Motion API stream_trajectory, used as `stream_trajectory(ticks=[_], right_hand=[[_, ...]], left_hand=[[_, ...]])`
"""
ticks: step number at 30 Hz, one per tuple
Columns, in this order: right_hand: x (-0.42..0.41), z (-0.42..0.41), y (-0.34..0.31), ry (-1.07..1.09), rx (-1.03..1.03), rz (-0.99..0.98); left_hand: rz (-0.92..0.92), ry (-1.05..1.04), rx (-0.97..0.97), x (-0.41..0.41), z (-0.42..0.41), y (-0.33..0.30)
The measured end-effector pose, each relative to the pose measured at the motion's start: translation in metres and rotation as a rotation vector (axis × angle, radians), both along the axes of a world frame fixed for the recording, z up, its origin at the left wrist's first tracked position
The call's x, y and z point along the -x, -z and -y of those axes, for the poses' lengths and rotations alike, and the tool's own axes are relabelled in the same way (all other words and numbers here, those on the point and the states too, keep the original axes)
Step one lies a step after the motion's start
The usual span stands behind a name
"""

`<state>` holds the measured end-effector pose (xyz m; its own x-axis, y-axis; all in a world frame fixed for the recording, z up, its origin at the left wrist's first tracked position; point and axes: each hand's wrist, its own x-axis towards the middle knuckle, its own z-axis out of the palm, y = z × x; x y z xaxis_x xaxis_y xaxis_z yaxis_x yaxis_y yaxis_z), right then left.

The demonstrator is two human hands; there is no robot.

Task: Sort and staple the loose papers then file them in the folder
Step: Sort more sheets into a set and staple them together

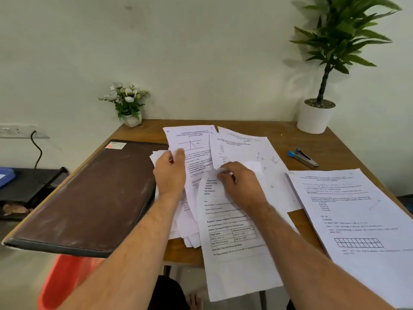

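Loose printed papers (243, 151) lie scattered over the middle of the wooden table (330, 144). My left hand (171, 173) rests on the left part of the pile, its fingers curled around a sheet's edge. My right hand (240, 184) pinches the curled top edge of a sheet with a table on it (232, 238) that hangs over the front edge. A separate stack of papers (353, 215) lies at the right. The brown folder (89, 198) lies closed at the left. A blue and silver stapler (302, 158) sits behind the right stack.
A small white flower pot (131, 118) stands at the table's back left corner, a tall potted plant (316, 118) at the back right. An orange bin (64, 285) stands below the folder. A dark tray (29, 186) sits off to the left.
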<state>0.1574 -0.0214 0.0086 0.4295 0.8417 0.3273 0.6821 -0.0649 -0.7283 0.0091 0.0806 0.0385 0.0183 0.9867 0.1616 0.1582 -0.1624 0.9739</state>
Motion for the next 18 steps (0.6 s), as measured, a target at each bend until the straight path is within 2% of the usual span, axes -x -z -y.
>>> stream_trajectory(ticks=[4,11,15,18], right_hand=[[0.016,-0.003,-0.019,-0.057,-0.055,0.109],[0.027,-0.006,-0.093,-0.048,-0.277,0.217],[0.04,-0.001,-0.14,0.028,-0.491,0.277],[0.053,0.007,-0.171,0.067,-0.541,0.252]], left_hand=[[0.089,0.046,-0.037,0.009,0.003,-0.021],[0.002,-0.007,-0.418,0.017,0.009,-0.091],[-0.088,0.089,-0.587,0.025,0.022,-0.126],[0.003,0.2,-0.583,0.029,0.04,-0.149]])
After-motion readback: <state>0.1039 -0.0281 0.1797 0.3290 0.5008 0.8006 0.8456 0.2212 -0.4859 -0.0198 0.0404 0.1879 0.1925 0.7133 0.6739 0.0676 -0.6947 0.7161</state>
